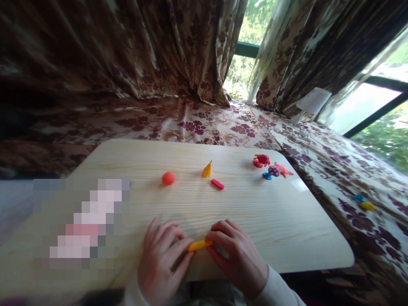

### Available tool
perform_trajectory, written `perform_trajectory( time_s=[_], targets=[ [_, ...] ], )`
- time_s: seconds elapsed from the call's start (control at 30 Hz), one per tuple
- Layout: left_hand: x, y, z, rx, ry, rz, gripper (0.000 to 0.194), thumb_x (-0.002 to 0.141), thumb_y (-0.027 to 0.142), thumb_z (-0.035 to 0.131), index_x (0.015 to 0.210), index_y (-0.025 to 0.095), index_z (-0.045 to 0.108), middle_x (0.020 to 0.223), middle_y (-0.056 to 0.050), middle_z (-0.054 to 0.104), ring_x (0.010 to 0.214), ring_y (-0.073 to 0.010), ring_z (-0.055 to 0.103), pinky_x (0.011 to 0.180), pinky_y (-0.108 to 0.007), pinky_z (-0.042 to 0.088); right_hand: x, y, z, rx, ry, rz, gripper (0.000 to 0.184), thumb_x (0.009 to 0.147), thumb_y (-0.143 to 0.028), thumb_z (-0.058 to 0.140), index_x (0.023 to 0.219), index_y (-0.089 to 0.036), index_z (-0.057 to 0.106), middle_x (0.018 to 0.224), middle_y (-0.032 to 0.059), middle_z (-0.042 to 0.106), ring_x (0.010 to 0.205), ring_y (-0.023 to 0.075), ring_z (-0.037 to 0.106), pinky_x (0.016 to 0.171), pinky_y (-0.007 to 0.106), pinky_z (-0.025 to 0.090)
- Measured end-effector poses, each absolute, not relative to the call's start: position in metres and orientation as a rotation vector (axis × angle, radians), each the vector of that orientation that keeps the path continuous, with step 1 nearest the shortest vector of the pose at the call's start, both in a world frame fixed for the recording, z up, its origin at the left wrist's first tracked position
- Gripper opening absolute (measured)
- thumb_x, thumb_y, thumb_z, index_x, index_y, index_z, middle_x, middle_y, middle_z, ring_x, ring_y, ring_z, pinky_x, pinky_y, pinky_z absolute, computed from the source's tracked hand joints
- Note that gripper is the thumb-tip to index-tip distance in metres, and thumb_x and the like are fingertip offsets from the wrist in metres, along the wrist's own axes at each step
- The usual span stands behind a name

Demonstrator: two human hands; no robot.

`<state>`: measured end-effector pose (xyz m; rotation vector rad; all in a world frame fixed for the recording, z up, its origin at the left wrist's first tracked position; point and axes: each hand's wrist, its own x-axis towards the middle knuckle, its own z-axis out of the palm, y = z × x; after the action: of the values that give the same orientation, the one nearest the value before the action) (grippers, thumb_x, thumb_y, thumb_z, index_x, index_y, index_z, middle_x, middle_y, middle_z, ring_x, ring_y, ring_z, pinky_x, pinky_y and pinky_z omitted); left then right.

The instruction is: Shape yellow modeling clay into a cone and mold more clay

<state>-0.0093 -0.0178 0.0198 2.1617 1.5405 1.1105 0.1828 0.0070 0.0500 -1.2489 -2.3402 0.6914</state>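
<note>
A short yellow roll of modelling clay [198,245] is held level between my two hands, close to the near edge of the table. My left hand [164,257] pinches its left end between thumb and forefinger, the other fingers raised. At the right end, my right hand [234,253] grips it with the fingertips. Beyond the hands lie an orange-red clay ball [168,178], a yellow pear-like clay piece [207,169] with a pointed top, and a small pink-red clay bar [217,184].
Several modelled figures stand at the table's far right: a red one [262,160], a blue dotted one [271,172] and a pink one [283,169]. A pixelated patch [89,223] covers the left side. Blue and yellow lumps [367,205] rest on flowered cloth beside the table [306,238].
</note>
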Motion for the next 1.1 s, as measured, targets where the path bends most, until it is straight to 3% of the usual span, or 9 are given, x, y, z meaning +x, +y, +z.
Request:
perform_trajectory(
  time_s=[0.4,0.57,0.7,1.1],
  targets=[
    [-0.0095,-0.0162,0.0185,2.175,1.525,1.127,0.014,0.082,0.025,0.057,0.078,0.029,0.070,0.075,0.000,0.062,0.094,-0.0211,0.053,0.103,-0.047,0.024,0.1836,0.0064,0.0484,-1.228,-2.337,0.666,0.010,0.086,-0.015,0.058,0.083,-0.021,0.066,0.083,0.0036,0.062,0.078,0.0178,0.052,0.071,0.030,0.043],
    [-0.0122,-0.0180,0.0186,2.225,1.532,1.057,0.014,0.081,0.019,0.057,0.082,0.028,0.069,0.078,0.000,0.063,0.096,-0.0214,0.054,0.102,-0.048,0.026,0.1853,0.0062,0.0535,-1.249,-2.339,0.706,0.013,0.083,-0.014,0.061,0.093,-0.022,0.066,0.086,0.0030,0.063,0.081,0.0179,0.053,0.073,0.030,0.044],
    [-0.0169,-0.0201,0.0177,2.293,1.535,1.011,0.015,0.080,0.019,0.059,0.091,0.026,0.067,0.085,-0.002,0.064,0.098,-0.0229,0.054,0.100,-0.048,0.027,0.1851,0.0060,0.0573,-1.252,-2.372,0.670,0.013,0.087,-0.016,0.056,0.082,-0.022,0.066,0.083,0.0036,0.062,0.078,0.0174,0.052,0.071,0.029,0.043],
    [-0.0127,-0.0139,0.0246,2.226,1.577,1.098,0.016,0.083,0.019,0.055,0.085,0.027,0.068,0.083,-0.001,0.064,0.097,-0.0219,0.055,0.103,-0.050,0.025,0.1846,0.0065,0.0546,-1.239,-2.353,0.611,0.012,0.088,-0.016,0.054,0.088,-0.021,0.066,0.086,0.0044,0.063,0.080,0.0180,0.052,0.071,0.030,0.043]
  ],
)
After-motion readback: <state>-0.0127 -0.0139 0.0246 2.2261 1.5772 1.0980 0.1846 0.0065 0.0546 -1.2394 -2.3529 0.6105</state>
